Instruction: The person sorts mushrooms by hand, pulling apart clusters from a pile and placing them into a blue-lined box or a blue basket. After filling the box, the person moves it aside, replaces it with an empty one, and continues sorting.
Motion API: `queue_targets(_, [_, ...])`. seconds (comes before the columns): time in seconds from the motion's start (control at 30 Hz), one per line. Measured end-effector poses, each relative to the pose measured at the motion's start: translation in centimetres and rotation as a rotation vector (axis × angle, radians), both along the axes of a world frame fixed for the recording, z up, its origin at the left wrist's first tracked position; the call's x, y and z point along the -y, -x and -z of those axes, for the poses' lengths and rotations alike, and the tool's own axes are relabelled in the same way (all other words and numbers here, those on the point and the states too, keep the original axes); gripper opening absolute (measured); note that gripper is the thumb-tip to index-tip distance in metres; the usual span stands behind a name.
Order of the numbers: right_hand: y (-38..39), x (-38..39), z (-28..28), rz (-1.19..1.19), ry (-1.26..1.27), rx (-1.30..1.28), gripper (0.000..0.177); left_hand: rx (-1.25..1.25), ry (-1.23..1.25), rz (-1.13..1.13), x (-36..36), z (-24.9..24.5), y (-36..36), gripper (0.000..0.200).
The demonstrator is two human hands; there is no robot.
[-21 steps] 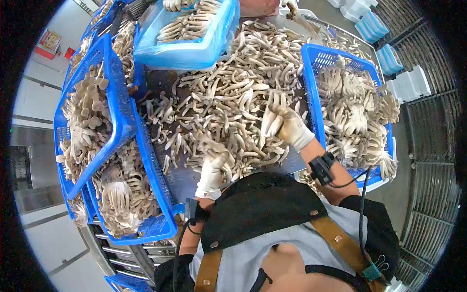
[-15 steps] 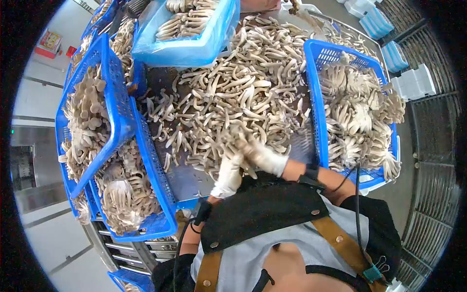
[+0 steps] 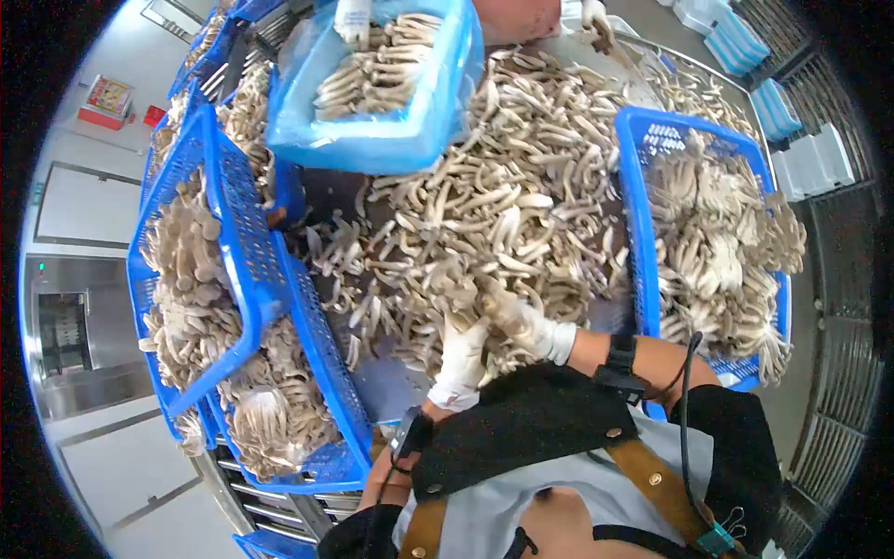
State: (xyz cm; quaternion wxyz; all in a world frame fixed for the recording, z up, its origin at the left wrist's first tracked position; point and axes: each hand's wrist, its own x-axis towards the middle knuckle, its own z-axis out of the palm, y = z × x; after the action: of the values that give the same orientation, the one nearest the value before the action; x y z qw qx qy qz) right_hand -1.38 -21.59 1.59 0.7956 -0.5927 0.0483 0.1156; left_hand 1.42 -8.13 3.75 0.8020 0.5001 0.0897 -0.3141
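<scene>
My left hand (image 3: 462, 361), in a white glove, is closed around a small bunch of mushrooms (image 3: 453, 287) with grey-brown caps. Beside it my right hand (image 3: 540, 332), also gloved, reaches in from the right with its fingers closed on the same bunch. The fingertips are partly hidden by the mushrooms. Both hands are just above the near edge of a large heap of loose mushrooms (image 3: 507, 200) spread on a metal table (image 3: 386, 387).
Blue baskets (image 3: 349, 410) of mushroom clusters stand on the left, and another blue basket (image 3: 643, 279) stands on the right. A box with blue plastic lining (image 3: 372, 149) holds mushrooms at the back. Another person's gloved hand (image 3: 354, 20) is over it.
The whole view has shifted, so things appear lower and farther right. My hands stay together at the bunch. Another person's gloved hand has come into view over the lined box.
</scene>
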Motion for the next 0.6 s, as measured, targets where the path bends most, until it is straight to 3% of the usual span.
queue_targets(0.1, [-7.8, 0.2, -1.2, 0.112, -0.345, 0.282, 0.082, 0.257, -0.062, -0.146, 1.5, -2.7, -6.4, 0.045])
queue_targets(0.13, [-9.9, 0.1, -4.7, 0.088, -0.597, 0.208, 0.083, 0.239, 0.002, -0.17, 2.0, -4.5, -8.7, 0.047])
queue_targets(0.17, [-12.8, -0.4, -6.8, 0.011, -0.717, 0.303, 0.083, 0.379, -0.002, -0.226, 2.5, -5.3, -11.1, 0.051])
queue_targets(0.23, [-17.1, -0.9, -9.6, -0.02, -0.716, 0.511, 0.083, 0.575, 0.027, -0.295, 3.0, -7.5, -15.5, 0.059])
queue_targets(0.33, [-22.6, -0.1, -11.7, 0.172, -0.067, 0.64, 0.077, 0.771, 0.039, -0.174, 2.4, -9.9, -23.2, 0.066])
queue_targets(0.4, [-24.3, -0.5, -13.0, 0.113, -0.688, 0.534, 0.073, 0.907, -0.029, -0.262, 4.0, -12.9, -25.7, 0.061])
queue_targets(0.47, [-24.8, 1.0, -14.5, 0.273, -0.618, 0.458, 0.06, 0.955, -0.089, -0.257, 3.9, -13.2, -29.6, 0.059])
queue_targets(0.5, [-25.5, 1.9, -14.5, 0.318, -0.763, 0.315, 0.056, 1.04, -0.218, -0.258, 3.5, -13.1, -31.9, 0.058])
queue_targets(0.6, [-25.6, 4.9, -10.1, 0.359, -0.763, 0.423, 0.058, 1.25, -0.701, -0.164, 2.7, -13.7, -37.0, 0.059])
